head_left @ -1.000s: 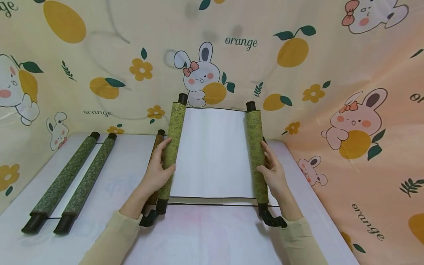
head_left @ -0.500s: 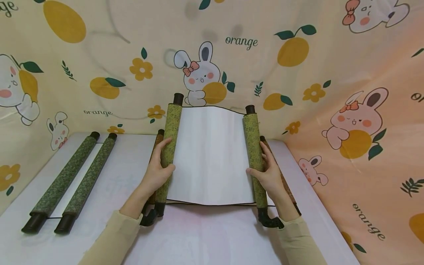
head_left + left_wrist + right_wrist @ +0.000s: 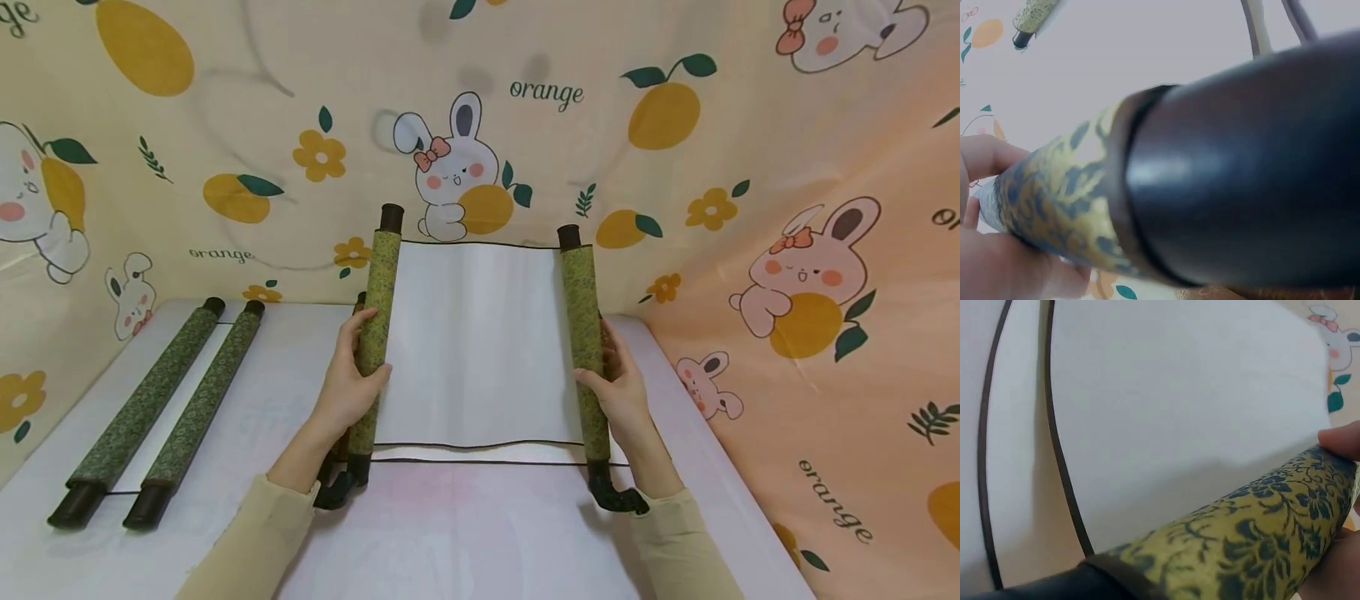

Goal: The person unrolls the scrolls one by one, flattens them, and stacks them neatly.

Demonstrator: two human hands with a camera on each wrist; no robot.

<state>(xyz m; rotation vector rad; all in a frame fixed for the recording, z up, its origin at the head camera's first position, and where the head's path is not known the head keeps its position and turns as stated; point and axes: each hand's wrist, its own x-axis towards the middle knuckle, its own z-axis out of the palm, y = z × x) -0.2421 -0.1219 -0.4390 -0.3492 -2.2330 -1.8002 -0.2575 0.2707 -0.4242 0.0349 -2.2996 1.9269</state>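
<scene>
I hold a hanging scroll by its two yellow-green patterned rolls, with blank white paper (image 3: 480, 350) spread between them. My left hand (image 3: 348, 379) grips the left roll (image 3: 381, 292), thumb in front and fingers behind. Around the right roll (image 3: 581, 308) curls my right hand (image 3: 621, 392) in the same way. Both rolls have dark end knobs and lean slightly. Close up in the left wrist view, a dark knob (image 3: 1241, 169) fills the right side. The right wrist view shows the dark-edged paper (image 3: 1179, 412) beside the blue-patterned yellow roll (image 3: 1260, 544).
Behind the held scroll, a brown scroll (image 3: 339, 450) lies on the white table (image 3: 465, 533), mostly hidden. A dark green scroll (image 3: 150, 408) with two rolls rests at the left. An orange-and-rabbit printed cloth (image 3: 547, 158) hangs behind and at the sides.
The left roll has moved left. The right roll tipped inward, then shifted back right. More white paper shows between them, and its lower edge, bulged half a second ago, is nearly straight.
</scene>
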